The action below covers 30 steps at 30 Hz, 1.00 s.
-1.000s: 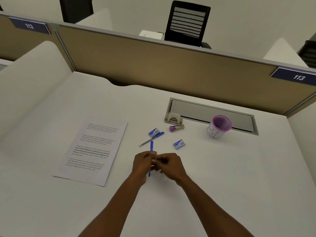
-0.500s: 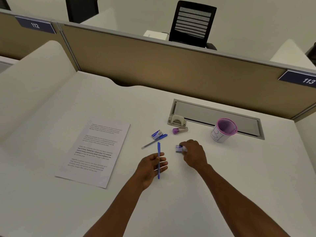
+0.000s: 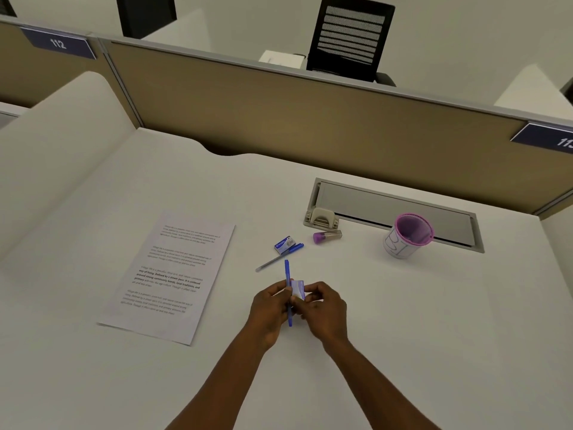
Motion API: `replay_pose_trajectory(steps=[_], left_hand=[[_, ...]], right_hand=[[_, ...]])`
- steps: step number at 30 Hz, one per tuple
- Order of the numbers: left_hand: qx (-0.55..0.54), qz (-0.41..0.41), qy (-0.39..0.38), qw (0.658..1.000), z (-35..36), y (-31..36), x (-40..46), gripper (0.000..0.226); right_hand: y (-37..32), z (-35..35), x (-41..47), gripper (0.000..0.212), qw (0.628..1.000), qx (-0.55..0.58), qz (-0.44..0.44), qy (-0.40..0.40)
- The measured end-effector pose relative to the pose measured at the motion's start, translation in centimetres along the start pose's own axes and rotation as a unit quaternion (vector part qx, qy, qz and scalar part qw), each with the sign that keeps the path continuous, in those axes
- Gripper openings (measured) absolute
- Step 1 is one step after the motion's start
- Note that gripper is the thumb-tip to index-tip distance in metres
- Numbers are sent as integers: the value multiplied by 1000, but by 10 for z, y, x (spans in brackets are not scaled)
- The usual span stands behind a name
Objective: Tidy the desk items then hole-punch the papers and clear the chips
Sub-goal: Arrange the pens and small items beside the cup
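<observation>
Back from 1 o'clock, the right hand [image 3: 322, 308] now meets the left hand [image 3: 269, 308] at mid-tabletop [image 3: 403, 336], its fingers clamped on a small box [image 3: 298, 288]. Left fingers grip a blue pen [image 3: 287, 271] pointing to 12 o'clock. Paper [image 3: 167, 277] lies at 9 o'clock. Toward 12 sit a second box [image 3: 283, 244] and another pen [image 3: 279, 257]; at 1 o'clock, a punch [image 3: 322, 218], tube [image 3: 327, 236] and cup [image 3: 407, 235].
</observation>
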State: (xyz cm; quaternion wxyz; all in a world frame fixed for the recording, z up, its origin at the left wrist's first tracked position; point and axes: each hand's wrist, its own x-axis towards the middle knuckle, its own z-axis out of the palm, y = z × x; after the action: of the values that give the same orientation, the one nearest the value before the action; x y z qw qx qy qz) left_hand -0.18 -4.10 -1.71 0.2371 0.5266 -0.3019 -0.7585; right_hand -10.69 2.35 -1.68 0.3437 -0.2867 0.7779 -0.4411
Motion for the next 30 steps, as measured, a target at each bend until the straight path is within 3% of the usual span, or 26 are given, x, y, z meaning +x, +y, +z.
replay_pose_trajectory(steps=[5, 9, 12, 16, 19, 24, 26, 27, 30], left_hand=[[-23, -3, 26, 999, -11, 0, 4, 19], [-95, -22, 6, 995, -16, 4, 9, 24], [-111, -36, -5, 993, -15, 9, 11, 25], [-121, -44, -34, 991, -9, 13, 11, 21], [-115, -48, -46, 991, -7, 12, 15, 22], [-92, -42, -42, 994, -4, 9, 20, 17], [-70, -34, -29, 997, -3, 8, 23, 14], [-55, -27, -20, 998, -3, 8, 25, 12], [-19, -3, 15, 1000, 0, 3, 31, 16]], right_hand=[[0, -6, 11, 39, 994, -60, -43, -77], [-11, -18, 52, 23, 989, -108, -95, 17], [-16, -31, 97, 37, 952, -238, -175, 82], [-25, -37, 134, 52, 891, -416, -173, 49], [-25, -36, 142, 44, 858, -472, -199, 32], [-20, -34, 141, 30, 842, -498, -207, 26], [-21, -33, 135, 30, 859, -472, -198, 28], [-24, -34, 128, 29, 886, -422, -185, 40], [-32, -37, 95, 23, 989, -133, -57, 41]])
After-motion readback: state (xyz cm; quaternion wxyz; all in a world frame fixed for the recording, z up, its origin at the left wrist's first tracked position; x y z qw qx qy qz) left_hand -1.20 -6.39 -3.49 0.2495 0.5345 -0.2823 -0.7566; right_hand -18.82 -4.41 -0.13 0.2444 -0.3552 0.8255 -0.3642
